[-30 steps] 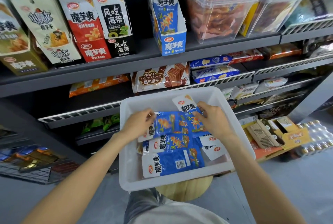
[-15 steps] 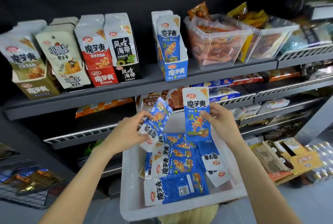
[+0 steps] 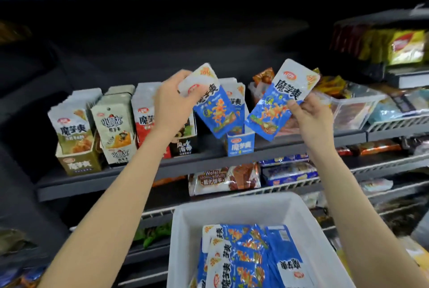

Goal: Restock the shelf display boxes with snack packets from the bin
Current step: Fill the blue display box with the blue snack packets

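Holding one packet each, left hand (image 3: pixel 173 106), right hand (image 3: pixel 310 117); tilted packet (image 3: pixel 217 111) may miss narrow blue box (image 3: pixel 240 145), slip behind.

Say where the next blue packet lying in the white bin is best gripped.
Pinch the top blue packet by its white sealed end, which lies toward the white bin's left, coming from above. It lies flat on the pile, and that end is uncovered.

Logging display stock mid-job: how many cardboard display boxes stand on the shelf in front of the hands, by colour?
Olive-green box: 1
Cream box: 1
Red box: 1
Black box: 1
Blue box: 1
Total: 5 boxes
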